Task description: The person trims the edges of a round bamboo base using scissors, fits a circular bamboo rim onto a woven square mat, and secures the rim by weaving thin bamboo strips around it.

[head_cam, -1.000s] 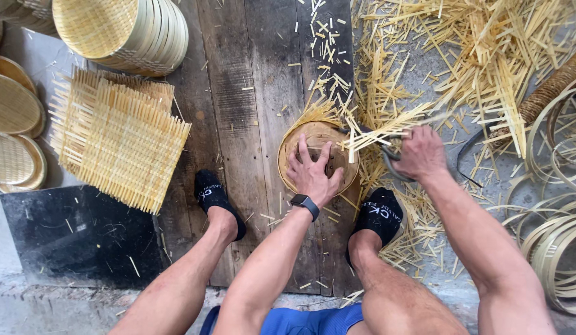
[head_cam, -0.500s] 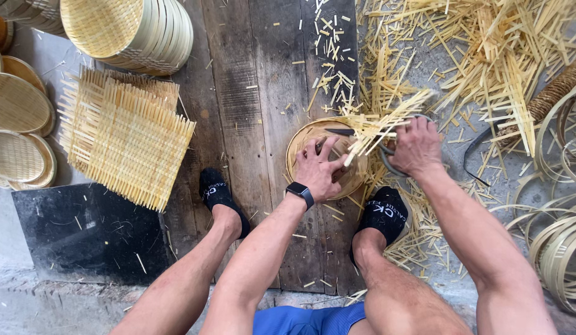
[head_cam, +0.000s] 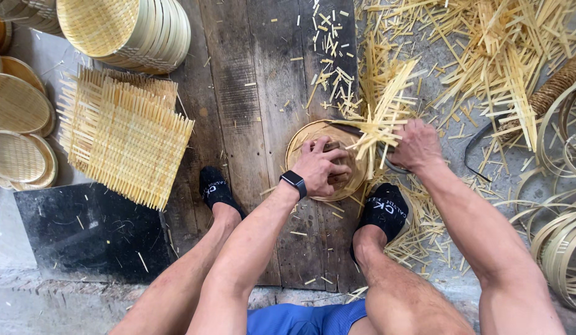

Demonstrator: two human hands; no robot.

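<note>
**Hands at a small basket on the planks**

At far left, shallow trays [head_cam: 15, 105] are lying stacked beside a square woven mat [head_cam: 123, 146], with a stack of baskets [head_cam: 130, 28] lying above it. Mid-frame, the left hand [head_cam: 322, 166] is pressing, fingers curled, down into a round basket [head_cam: 300, 142] sitting on the dark planks [head_cam: 251, 93] between two black-socked feet. The right hand [head_cam: 415, 146] is closing around something dark at the basket's right rim, just beside it; jutting strips [head_cam: 384, 121] are hiding what it is. Loose cuttings [head_cam: 486, 56] are littering the ground beyond, and hoops [head_cam: 561, 248] are lying at far right.
</note>
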